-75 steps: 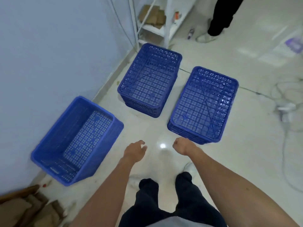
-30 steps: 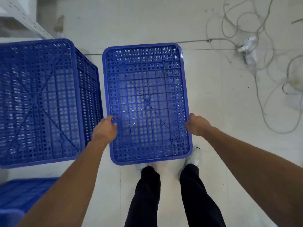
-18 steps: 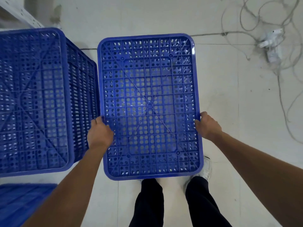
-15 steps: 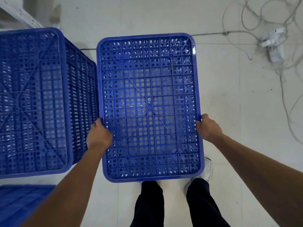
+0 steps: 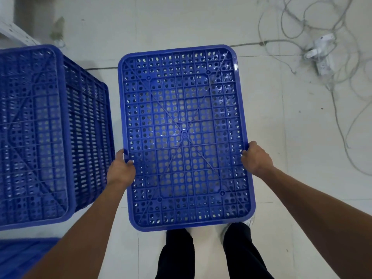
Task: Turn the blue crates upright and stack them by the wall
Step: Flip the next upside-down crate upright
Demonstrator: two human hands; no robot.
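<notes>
An upside-down blue crate (image 5: pixel 184 135) fills the middle of the view, its perforated bottom facing me. My left hand (image 5: pixel 120 171) grips its left long edge, thumb on top. My right hand (image 5: pixel 255 158) grips the right long edge at about the same height. The crate looks lifted off the floor, over my feet. A second upside-down blue crate (image 5: pixel 40 133) stands on the floor to the left, close beside the held one. A corner of a third blue crate (image 5: pixel 18 256) shows at the bottom left.
Loose grey cables and a white power strip (image 5: pixel 322 49) lie on the pale tiled floor at the upper right. A white shelf leg (image 5: pixel 14 31) is at the top left. My legs and shoes (image 5: pixel 237 228) are below the held crate.
Both hands reached the right-hand crate, took hold of its long edges and raised it toward me. Over the last half second it has barely moved.
</notes>
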